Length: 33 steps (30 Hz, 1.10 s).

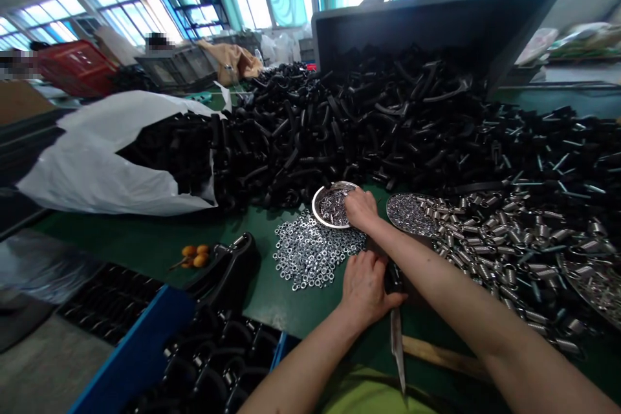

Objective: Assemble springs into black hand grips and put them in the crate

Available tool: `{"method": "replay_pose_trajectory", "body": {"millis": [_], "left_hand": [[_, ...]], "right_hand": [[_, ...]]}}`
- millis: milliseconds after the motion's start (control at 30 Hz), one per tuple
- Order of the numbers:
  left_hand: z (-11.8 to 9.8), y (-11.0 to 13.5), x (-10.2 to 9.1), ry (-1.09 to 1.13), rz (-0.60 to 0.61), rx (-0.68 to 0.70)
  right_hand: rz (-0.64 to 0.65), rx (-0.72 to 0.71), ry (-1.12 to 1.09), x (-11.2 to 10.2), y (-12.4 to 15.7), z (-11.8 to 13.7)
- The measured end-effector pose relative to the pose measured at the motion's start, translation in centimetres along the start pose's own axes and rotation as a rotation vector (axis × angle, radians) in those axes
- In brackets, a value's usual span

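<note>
My left hand is closed around a black handle part with a thin metal blade that points back toward me. My right hand reaches forward into a small round metal dish of little silver pieces, its fingers curled down among them. What they pinch is hidden. A loose heap of silver washers lies on the green table just left of both hands.
A big pile of black curved handles spills from a tipped dark bin. Metal springs cover the right side. A white bag holds more black parts. A blue crate sits near left, small orange fruits beside it.
</note>
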<state>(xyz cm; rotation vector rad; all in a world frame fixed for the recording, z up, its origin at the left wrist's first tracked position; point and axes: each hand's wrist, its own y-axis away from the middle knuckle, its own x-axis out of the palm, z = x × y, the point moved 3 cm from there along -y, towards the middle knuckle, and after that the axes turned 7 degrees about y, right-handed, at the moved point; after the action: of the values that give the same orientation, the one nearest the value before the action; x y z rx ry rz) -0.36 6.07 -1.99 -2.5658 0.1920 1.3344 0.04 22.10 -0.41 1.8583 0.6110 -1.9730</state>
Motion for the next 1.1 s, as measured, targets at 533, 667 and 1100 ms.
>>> {"method": "replay_pose_trajectory", "body": {"millis": [533,667,1100], "left_hand": [[0.4,-0.6,0.0,0.006,-0.002,0.037],[0.3,-0.7,0.1,-0.011,-0.006,0.038],[-0.1,-0.5,-0.3,0.045,-0.006,0.043]], "right_hand": [[-0.168,0.126,-0.542,-1.3,16.3,-6.2],[-0.187,0.112,-0.481,-0.2,16.6,-6.1],[-0.160,0.040,-0.212,-0.8,17.2,-5.1]]}}
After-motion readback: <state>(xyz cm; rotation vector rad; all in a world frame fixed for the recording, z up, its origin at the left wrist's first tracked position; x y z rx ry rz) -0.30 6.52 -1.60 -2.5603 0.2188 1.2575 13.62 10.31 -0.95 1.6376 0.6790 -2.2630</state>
